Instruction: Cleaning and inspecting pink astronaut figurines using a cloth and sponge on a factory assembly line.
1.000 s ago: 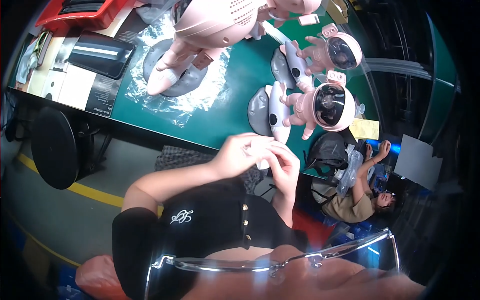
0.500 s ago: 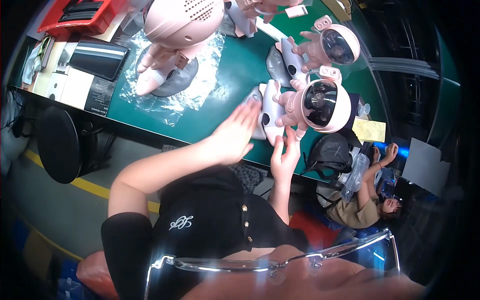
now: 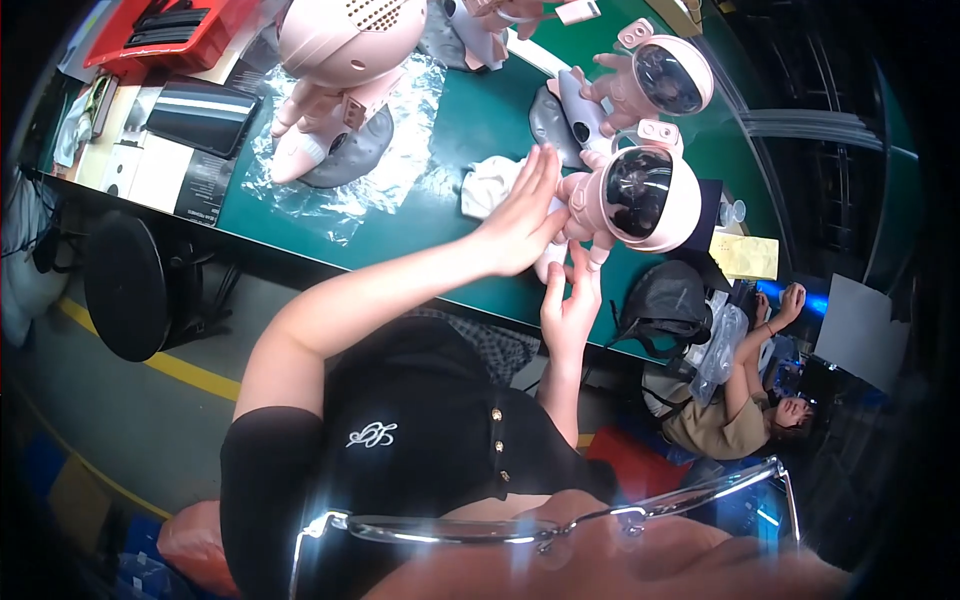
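The green table (image 3: pixel 440 215) bore a big figure (image 3: pixel 345 50) on a sheet (image 3: pixel 415 150), well apart from the hands. The near figure (image 3: pixel 625 195), a pink astronaut with a dark visor, was at the table's near side, with the second figure (image 3: pixel 655 80) just beyond it and the bag (image 3: pixel 662 300) close on its right. The left hand (image 3: pixel 525 215) was spread flat, fingers straight and together, along the left side of the near figure. The right hand (image 3: pixel 573 300) was beneath the figure's lower side, thumb and fingers apart; whether they gripped the rocket (image 3: pixel 546 264) or only touched it, I could not tell. A white piece (image 3: pixel 483 188) showed past the left fingers, partly hidden; it may have been a cloth or the underside of something.

The chief risk seemed to be tipping: the big round helmet made the near figure look top-heavy, and a flat palm gave little to stop a roll. An uneven push could have knocked it into the second figure, and a slip could have scuffed the visor.
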